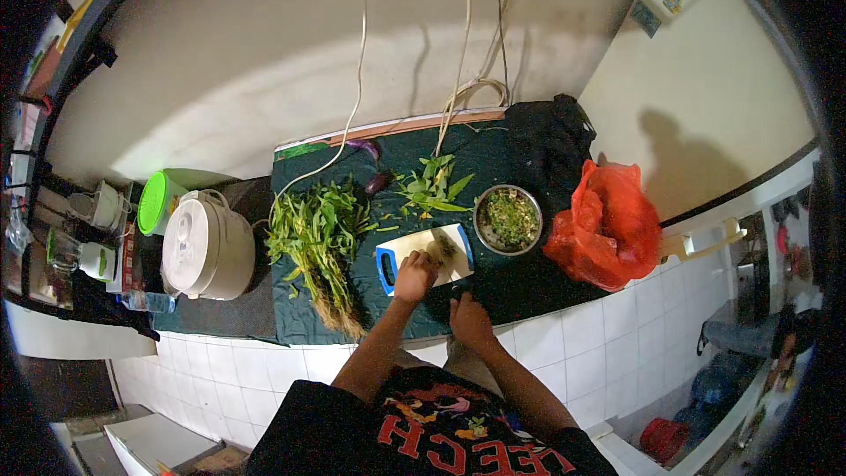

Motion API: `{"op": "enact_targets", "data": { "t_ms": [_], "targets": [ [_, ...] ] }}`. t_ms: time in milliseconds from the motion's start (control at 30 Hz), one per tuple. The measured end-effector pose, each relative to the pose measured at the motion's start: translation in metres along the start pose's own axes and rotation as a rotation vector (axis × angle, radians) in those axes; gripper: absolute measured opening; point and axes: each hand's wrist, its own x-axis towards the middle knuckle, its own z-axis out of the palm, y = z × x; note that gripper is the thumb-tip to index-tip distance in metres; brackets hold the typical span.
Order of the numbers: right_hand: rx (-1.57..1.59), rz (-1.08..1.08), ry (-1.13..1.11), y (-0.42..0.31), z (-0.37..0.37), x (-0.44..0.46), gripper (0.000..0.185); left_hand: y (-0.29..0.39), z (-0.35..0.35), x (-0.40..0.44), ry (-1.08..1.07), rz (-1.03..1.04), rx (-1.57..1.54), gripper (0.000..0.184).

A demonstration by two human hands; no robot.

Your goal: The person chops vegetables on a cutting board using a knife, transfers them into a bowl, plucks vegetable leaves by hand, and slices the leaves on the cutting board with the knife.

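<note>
A white cutting board [405,248] with blue ends lies on the dark green cloth. My left hand [416,276] rests over its middle, fingers curled down and closed; what is under them is hidden. Beside those fingers is a small dark-green patch of what looks like chopped leaves [448,247]. My right hand [471,319] is closed round a dark knife [460,287] at the board's near right edge; the blade is hard to make out. A metal bowl [477,227] of chopped greens stands right of the board. Loose green leaves [434,187] lie behind it.
Left of the board lies a big bunch of leafy greens [319,238] with roots. Purple eggplants [379,182] lie behind. A white rice cooker [207,247] and green-lidded container [157,203] stand far left. At right are a red plastic bag [608,225] and black bag [551,137]. Cables [361,62] hang down the wall.
</note>
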Motion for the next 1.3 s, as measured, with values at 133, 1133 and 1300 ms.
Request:
{"op": "enact_targets", "data": {
  "t_ms": [133, 1133, 1300],
  "targets": [
    [0.042, 0.053, 0.015, 0.018, 0.028, 0.003, 0.035, -0.002, 0.0, 0.0, 0.01, -0.004, -0.071, 0.014],
    [0.184, 0.083, 0.056, -0.014, 0.023, 0.035, 0.038, -0.009, 0.005, -0.006, 0.05, -0.275, -0.17, 0.017],
    [0.106, 0.016, 0.025, -0.022, 0.007, 0.041, 0.038, -0.02, 0.02, -0.008, 0.047, -0.278, -0.2, 0.017]
  ]
}}
